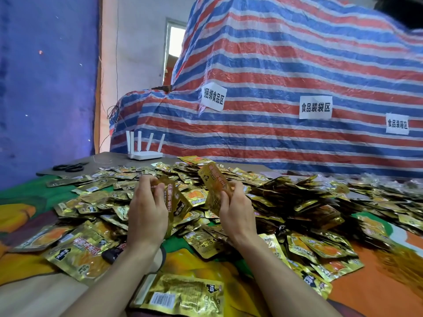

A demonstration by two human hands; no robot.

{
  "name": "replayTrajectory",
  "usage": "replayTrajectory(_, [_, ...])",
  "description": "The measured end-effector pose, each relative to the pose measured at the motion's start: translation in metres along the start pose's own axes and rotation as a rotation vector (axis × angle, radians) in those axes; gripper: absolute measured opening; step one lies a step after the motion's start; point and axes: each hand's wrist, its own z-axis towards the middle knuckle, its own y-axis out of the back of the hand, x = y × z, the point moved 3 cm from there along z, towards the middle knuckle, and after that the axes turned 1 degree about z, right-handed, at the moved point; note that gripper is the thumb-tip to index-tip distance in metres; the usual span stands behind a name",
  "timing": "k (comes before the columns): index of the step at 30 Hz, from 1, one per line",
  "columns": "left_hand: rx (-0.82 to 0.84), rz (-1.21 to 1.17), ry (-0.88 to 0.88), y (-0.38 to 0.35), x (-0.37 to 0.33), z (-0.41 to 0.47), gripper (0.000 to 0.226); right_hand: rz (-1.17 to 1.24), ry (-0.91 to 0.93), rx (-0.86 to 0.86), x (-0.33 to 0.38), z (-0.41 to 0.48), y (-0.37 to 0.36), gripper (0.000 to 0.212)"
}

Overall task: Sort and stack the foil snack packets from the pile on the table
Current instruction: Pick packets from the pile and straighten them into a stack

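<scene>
A red, white and blue striped tarp (297, 72) rises behind the table's far edge and fills most of the background. The table (393, 291) is covered by a cloth printed in orange, green and yellow. The pile of foil snack packets (297, 202) spreads from the left side to the right edge, heaped highest right of centre and thinning to loose single packets towards the near edge. Above the middle of the pile, both forearms reach in from the near edge. The left hand (146, 211) has its fingers curled round the left-hand packet (177, 202), held on edge; whether more packets lie behind it cannot be told. The right hand (235, 211) pinches the right-hand packet (212, 184) between thumb and fingers, its printed face tilted up and to the left. The two held packets are near each other but apart. A flat gold packet (180, 296) lies barcode-up at the near edge between the forearms. A white router (145, 154) with four aerials stands near the far-left corner, with black scissors (68, 167) to its left. Three white paper labels (315, 107) are stuck to the tarp.
</scene>
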Motion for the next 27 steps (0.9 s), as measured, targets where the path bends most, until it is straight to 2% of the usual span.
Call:
replayTrajectory(2, [-0.045,-0.053,0.003,0.001,-0.001,0.0,0.004,-0.052,0.011,0.019,-0.001,-0.001,-0.002,0.035])
replayTrajectory(4, [-0.052,-0.105,0.016,0.002,-0.001,-0.001,0.012,-0.098,0.039,0.034,-0.002,-0.003,-0.002,0.042])
replayTrajectory(8, [-0.037,-0.173,-0.01,0.003,-0.005,-0.003,0.036,-0.038,0.123,-0.029,0.001,0.0,0.001,0.03])
replayTrajectory(12, [-0.008,-0.2,-0.004,0.002,-0.009,-0.005,0.047,0.102,0.129,-0.067,0.003,0.001,0.0,0.017])
replayTrajectory(17, [0.0,-0.089,-0.06,0.001,-0.007,-0.003,0.041,0.248,0.003,-0.01,0.001,0.001,0.001,0.02])
replayTrajectory(21, [-0.013,-0.002,-0.135,-0.003,-0.002,-0.002,0.02,0.176,-0.004,0.133,0.002,-0.003,0.003,0.035])
replayTrajectory(24, [-0.017,0.027,-0.185,-0.004,0.001,-0.003,0.013,0.043,0.018,0.359,-0.002,-0.004,-0.001,0.037])
replayTrajectory(27, [0.062,0.064,-0.186,-0.008,0.003,-0.004,0.012,-0.004,0.058,0.59,0.0,-0.006,-0.004,0.047])
